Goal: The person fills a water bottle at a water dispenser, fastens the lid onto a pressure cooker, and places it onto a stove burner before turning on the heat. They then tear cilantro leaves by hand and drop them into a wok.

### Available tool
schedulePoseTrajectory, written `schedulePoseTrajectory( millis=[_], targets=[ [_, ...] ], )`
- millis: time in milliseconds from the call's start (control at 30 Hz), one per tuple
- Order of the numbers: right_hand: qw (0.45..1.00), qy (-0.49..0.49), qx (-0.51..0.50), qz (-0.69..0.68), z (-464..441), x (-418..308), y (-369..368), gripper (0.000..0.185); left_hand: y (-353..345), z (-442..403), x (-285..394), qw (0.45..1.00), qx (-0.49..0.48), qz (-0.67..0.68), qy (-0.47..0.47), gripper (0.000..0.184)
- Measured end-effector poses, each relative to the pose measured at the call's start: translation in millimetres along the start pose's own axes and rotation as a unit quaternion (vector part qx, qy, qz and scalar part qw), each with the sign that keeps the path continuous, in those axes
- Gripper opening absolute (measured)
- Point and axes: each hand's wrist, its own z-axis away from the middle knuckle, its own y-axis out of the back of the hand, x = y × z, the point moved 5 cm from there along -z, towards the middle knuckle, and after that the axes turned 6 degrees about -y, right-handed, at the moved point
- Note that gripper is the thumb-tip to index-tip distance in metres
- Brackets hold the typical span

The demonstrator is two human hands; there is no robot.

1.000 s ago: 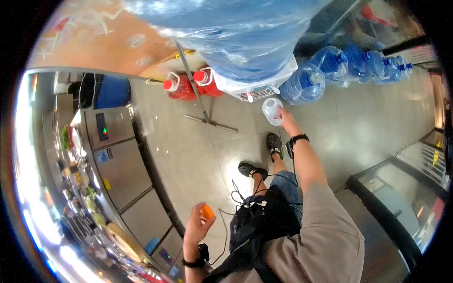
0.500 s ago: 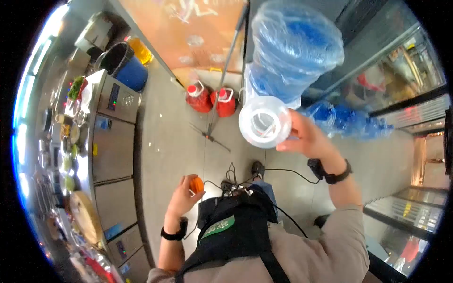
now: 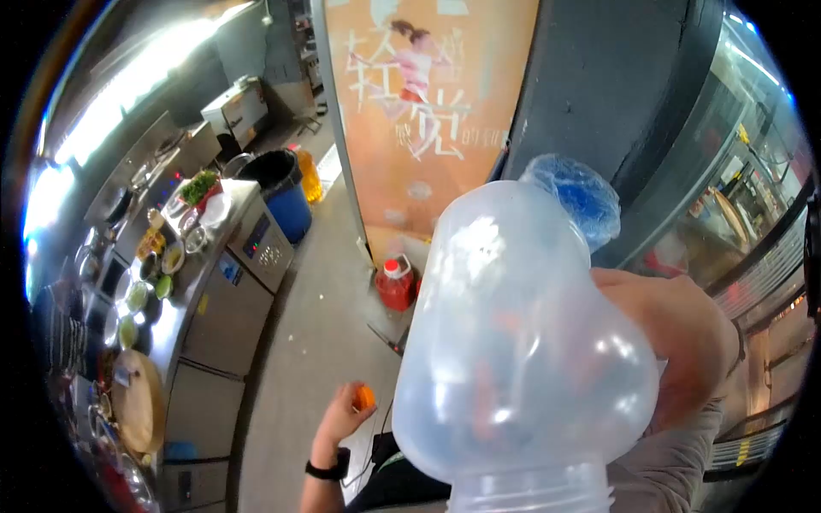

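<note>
A translucent plastic jar [image 3: 513,342] with a threaded neck fills the middle of the view, close to the camera, its neck towards the bottom. My right hand [image 3: 663,333] is at its right side, gripping it; the fingers are mostly hidden behind the jar. Low on the left, my left hand [image 3: 340,415] is closed around an orange screw cap [image 3: 365,398]. White glare shows on the jar's wall, and its inside is only hazily visible.
A steel counter [image 3: 227,231] with bowls and a round chopping board [image 3: 137,400] runs along the left. A blue bin [image 3: 289,209] stands at its far end. On the floor ahead is a red jug [image 3: 395,286]. Blue plastic-wrapped goods [image 3: 581,201] are behind the jar.
My right hand has raised the jar close to the camera and tipped it, so its side now faces me. The view has tilted upward. My left hand still holds the orange cap.
</note>
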Motion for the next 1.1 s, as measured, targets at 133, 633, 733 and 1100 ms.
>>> schedulePoseTrajectory(
  millis=[133, 633, 733, 1100],
  targets=[
    [0.999, 0.015, -0.029, 0.038, -21, -44, -8, 0.049, 10, 5, -7, 1.0, 0.002, 0.012, 0.021, 0.053],
    [0.973, 0.197, 0.031, 0.119, -40, -123, -18, 0.045, 3, 17, -49, 0.998, -0.032, -0.015, 0.053, 0.043],
    [0.968, 0.208, 0.039, 0.134, -37, -132, -19, 0.046, -9, 19, -67, 0.999, -0.022, -0.02, 0.019, 0.045],
    [0.957, 0.232, 0.041, 0.167, -24, -158, -18, 0.046, -23, 19, -69, 0.999, -0.049, -0.007, -0.005, 0.06]
  ],
)
